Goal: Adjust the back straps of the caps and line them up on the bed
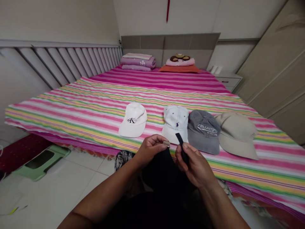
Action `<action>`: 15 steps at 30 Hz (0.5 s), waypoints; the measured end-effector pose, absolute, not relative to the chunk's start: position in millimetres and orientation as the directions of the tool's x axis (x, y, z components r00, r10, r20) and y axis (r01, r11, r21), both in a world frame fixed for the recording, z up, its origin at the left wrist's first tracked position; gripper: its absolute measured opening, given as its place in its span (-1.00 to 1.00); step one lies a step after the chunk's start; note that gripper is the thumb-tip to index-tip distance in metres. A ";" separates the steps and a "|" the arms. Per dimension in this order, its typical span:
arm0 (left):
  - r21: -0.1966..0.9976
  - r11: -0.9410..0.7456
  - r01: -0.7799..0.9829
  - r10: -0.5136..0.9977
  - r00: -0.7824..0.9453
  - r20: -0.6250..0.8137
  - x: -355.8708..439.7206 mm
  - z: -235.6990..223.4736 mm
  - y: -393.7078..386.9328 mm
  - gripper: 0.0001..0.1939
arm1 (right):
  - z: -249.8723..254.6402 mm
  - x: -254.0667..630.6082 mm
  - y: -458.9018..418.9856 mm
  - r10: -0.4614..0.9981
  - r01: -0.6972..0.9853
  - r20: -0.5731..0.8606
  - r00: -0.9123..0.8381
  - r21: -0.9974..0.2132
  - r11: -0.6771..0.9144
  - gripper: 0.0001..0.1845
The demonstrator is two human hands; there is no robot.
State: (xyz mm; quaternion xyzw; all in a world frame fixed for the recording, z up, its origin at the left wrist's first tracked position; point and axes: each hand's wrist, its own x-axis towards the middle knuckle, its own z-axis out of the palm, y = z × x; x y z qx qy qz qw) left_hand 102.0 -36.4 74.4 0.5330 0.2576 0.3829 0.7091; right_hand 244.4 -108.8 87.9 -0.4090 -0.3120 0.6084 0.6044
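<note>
Pinched between the thumb and fingers of my left hand [153, 149] is a small metal buckle [166, 144]. My right hand [194, 162] grips a narrow black strap [179, 138], its free end sticking up apart from the buckle. Both belong to a dark item, apparently a black cap [159, 171], which sits low before my body and blends into dark clothing. Just beyond my hands on the bed lie a white cap with CK lettering [134, 119], a pale cap with a small navy emblem [175, 119], a grey cap [203, 130] and a beige cap [238, 132].
A striped sheet [78, 105] covers the bed. Folded purple bedding [138, 63] and a pink stack on orange cloth [179, 65] lie near the headboard [152, 44]. A green stool [41, 162] stands on the floor at left, a white nightstand [227, 79] at far right.
</note>
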 end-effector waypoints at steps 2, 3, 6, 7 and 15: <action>0.919 0.227 -0.323 0.820 0.572 -0.001 101.3 73.6 -34.9 -0.78 | 90.6 248.7 -109.2 0.990 -0.478 -0.134 0.051 -0.873 -0.094 -0.70; 0.901 0.261 -0.348 0.813 0.582 -0.011 101.3 73.3 -34.4 -0.78 | 92.1 250.5 -109.4 0.989 -0.476 -0.141 0.036 -0.873 -0.108 -0.70; 0.848 0.333 -0.412 0.787 0.617 -0.009 102.4 71.9 -34.2 -0.74 | 95.7 252.8 -110.0 0.987 -0.487 -0.162 -0.007 -0.861 -0.145 -0.73; 0.834 0.346 -0.429 0.782 0.623 -0.004 103.0 71.1 -34.3 -0.72 | 96.2 252.6 -110.1 0.986 -0.496 -0.165 -0.016 -0.855 -0.151 -0.74; 0.778 0.421 -0.466 0.785 0.618 -0.054 107.0 68.4 -36.4 -0.68 | 92.7 249.8 -106.3 0.980 -0.527 -0.176 -0.088 -0.827 -0.196 -0.77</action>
